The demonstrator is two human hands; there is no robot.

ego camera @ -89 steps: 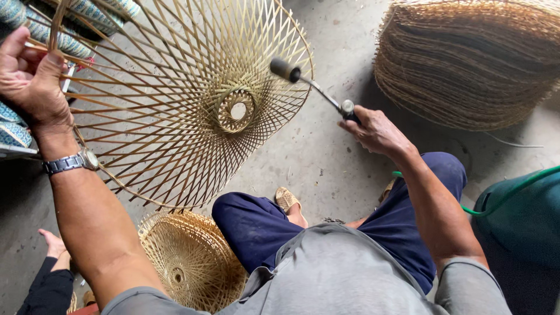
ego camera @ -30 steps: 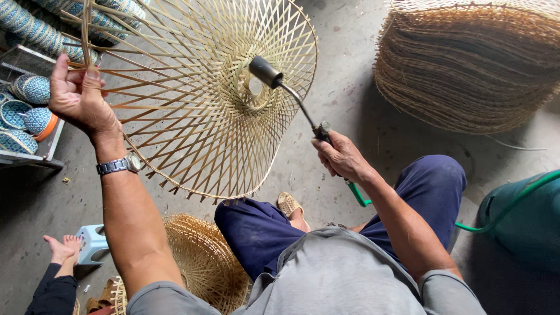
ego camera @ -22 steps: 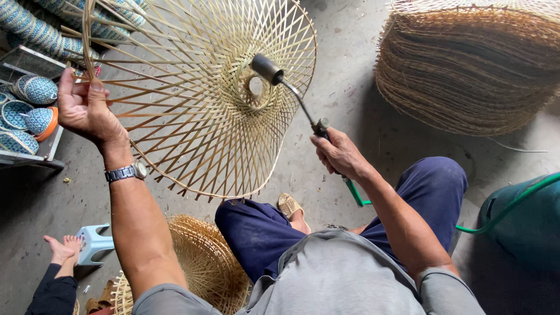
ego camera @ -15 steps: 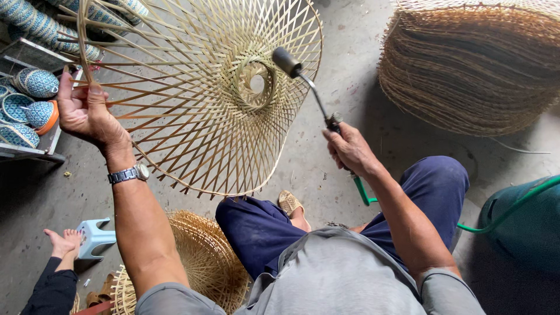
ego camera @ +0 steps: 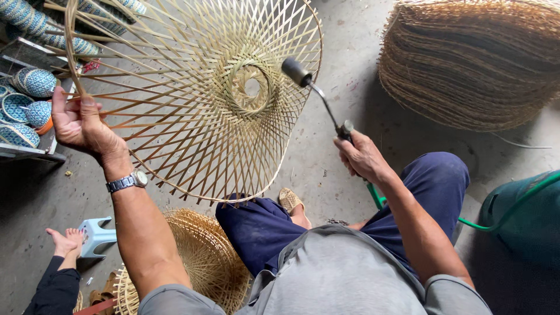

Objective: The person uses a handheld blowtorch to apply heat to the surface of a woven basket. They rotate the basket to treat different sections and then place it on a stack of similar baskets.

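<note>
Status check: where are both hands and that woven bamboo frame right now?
Left hand grips rim of round open-weave bamboo frame, held up tilted. Right hand holds metal torch wand, nozzle at frame's edge. Green hose trails right; nothing between.

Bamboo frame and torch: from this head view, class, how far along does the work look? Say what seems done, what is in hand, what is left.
Done: the frame is fully woven, and a tall stack of similar pieces sits at the back. In hand: the left hand grips the frame's rim while the right hand aims the torch near its centre ring. Left: probably the woven pieces lying by the knees, though whether they are treated cannot be told.
</note>
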